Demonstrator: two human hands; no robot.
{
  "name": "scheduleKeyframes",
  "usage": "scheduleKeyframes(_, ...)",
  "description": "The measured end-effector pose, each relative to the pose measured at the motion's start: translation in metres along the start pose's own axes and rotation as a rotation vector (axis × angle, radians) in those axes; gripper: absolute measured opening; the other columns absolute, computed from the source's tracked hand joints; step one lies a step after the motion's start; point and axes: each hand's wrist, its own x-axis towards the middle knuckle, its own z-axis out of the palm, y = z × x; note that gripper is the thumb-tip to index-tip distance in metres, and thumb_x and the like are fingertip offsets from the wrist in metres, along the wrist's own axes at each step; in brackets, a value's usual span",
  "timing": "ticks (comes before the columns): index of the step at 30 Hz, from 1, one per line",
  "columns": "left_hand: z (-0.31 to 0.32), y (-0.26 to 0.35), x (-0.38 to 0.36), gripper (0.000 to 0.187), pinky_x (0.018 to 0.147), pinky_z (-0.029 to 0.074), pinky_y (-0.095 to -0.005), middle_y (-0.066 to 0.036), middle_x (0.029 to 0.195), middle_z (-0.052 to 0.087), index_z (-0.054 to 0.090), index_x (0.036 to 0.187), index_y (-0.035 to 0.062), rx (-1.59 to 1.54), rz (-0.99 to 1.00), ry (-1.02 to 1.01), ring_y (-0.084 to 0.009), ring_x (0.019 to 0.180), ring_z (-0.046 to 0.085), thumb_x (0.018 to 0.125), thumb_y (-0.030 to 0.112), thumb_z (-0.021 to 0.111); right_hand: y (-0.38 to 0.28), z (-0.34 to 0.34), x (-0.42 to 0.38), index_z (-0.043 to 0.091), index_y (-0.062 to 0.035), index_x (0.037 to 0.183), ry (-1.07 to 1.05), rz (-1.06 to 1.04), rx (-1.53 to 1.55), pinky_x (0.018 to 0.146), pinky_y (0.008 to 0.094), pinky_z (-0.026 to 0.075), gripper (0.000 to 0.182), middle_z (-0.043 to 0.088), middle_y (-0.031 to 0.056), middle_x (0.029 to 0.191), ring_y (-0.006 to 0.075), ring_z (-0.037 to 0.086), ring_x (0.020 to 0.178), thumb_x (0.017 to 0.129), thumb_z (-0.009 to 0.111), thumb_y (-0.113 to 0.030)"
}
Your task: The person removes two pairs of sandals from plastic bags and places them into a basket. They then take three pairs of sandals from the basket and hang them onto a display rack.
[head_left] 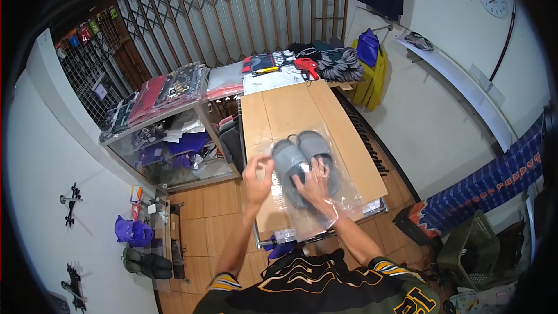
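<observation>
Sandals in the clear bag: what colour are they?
Both sandals are grey, seen best in the head view.

A: Any lettering?
B: Blue patterned cloth (476, 197), right side: orange-red capitals, "PARE" made out, rest uncertain.
A: Wearer's shirt (325, 282)?
B: Yellow-edged letters low on one side, possibly "PI".
A: Wall clock (493, 0)?
B: Dial marked around; numerals too small to read.

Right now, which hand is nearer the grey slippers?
The right. Right hand: over the grey slippers, its fingers reaching in at their straps. Left hand: just off their left side.
</observation>
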Motion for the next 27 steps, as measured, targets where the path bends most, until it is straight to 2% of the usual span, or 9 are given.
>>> scheduleKeyframes(1,0.005,0.001,0.020,0.022,0.077,0.053,-0.0374,-0.016,0.098,0.072,0.069,0.106,-0.0022,0.021,0.009,-0.044,-0.0271,0.091,0.070,0.093,0.015,0.071,-0.011,-0.020,-0.004,0.071,-0.0007,0.115,-0.046,0.031,0.030,0.111,0.0648,0.031,0.049,0.051,0.0289,0.139,0.0481,0.039,0.139,0.085,0.075,-0.039)
scheduleKeyframes(5,0.035,-0.032,0.077,0.037,0.086,0.055,-0.0389,-0.023,0.104,0.074,0.071,0.112,-0.0040,0.100,-0.099,-0.350,-0.0340,0.099,0.072,0.097,0.029,0.067,-0.018,-0.041,-0.032,0.070,-0.0031,0.118,0.025,-0.005,0.084,0.109,0.0675,0.031,0.048,0.052,0.0262,0.133,0.0467,0.041,0.135,0.083,0.076,-0.035)
scheduleKeyframes(9,0.080,-0.108,0.103,0.052,0.084,0.054,-0.0349,-0.024,0.097,0.075,0.073,0.112,-0.0067,0.337,-0.189,-0.753,-0.0285,0.095,0.073,0.102,0.042,0.058,-0.023,-0.059,-0.046,0.068,-0.0048,0.121,0.038,-0.016,0.097,0.108,0.0669,0.032,0.049,0.054,0.0258,0.129,0.0467,0.041,0.134,0.083,0.076,-0.035)
scheduleKeyframes(12,0.099,-0.112,0.107,0.049,0.082,0.054,-0.0359,-0.021,0.095,0.076,0.073,0.113,-0.0064,0.160,-0.265,-0.925,-0.0242,0.089,0.071,0.102,0.040,0.060,-0.021,-0.069,-0.052,0.068,-0.0049,0.120,0.053,-0.018,0.100,0.107,0.0676,0.032,0.048,0.055,0.0257,0.125,0.0470,0.042,0.133,0.083,0.076,-0.034)
scheduleKeyframes(13,0.104,-0.113,0.103,0.042,0.078,0.054,-0.0332,-0.015,0.088,0.075,0.074,0.107,-0.0071,0.146,-0.219,-0.883,-0.0177,0.082,0.068,0.101,0.033,0.062,-0.022,-0.073,-0.054,0.068,-0.0050,0.119,0.051,-0.012,0.106,0.107,0.0678,0.032,0.048,0.055,0.0259,0.125,0.0471,0.042,0.133,0.083,0.076,-0.034)
scheduleKeyframes(16,0.116,-0.119,0.105,0.035,0.077,0.056,-0.0347,-0.016,0.086,0.077,0.076,0.103,-0.0053,0.090,-0.263,-0.893,-0.0229,0.080,0.074,0.098,0.027,0.066,-0.019,-0.080,-0.061,0.068,-0.0056,0.118,0.056,0.003,0.122,0.107,0.0685,0.031,0.046,0.055,0.0265,0.124,0.0478,0.041,0.133,0.082,0.076,-0.034)
scheduleKeyframes(19,0.119,-0.117,0.107,0.033,0.073,0.056,-0.0347,-0.014,0.082,0.076,0.075,0.100,-0.0055,0.035,-0.275,-0.871,-0.0212,0.076,0.074,0.098,0.026,0.065,-0.013,-0.081,-0.071,0.068,-0.0049,0.118,0.060,0.012,0.130,0.107,0.0700,0.030,0.046,0.055,0.0268,0.124,0.0484,0.040,0.134,0.082,0.076,-0.033)
scheduleKeyframes(22,0.115,-0.102,0.121,0.034,0.071,0.056,-0.0348,-0.014,0.081,0.076,0.075,0.098,-0.0061,0.162,-0.225,-0.735,-0.0205,0.074,0.073,0.097,0.026,0.066,-0.010,-0.088,-0.084,0.068,-0.0037,0.119,0.055,0.019,0.132,0.106,0.0722,0.030,0.047,0.054,0.0262,0.125,0.0491,0.040,0.135,0.082,0.076,-0.031)
scheduleKeyframes(27,0.088,-0.060,0.177,0.028,0.068,0.053,-0.0426,-0.021,0.078,0.071,0.074,0.095,0.0007,0.410,0.005,-0.453,-0.0334,0.072,0.070,0.096,0.027,0.065,0.000,-0.101,-0.111,0.067,-0.0032,0.117,0.020,0.012,0.181,0.104,0.0730,0.032,0.046,0.052,0.0263,0.127,0.0515,0.040,0.133,0.080,0.078,-0.028)
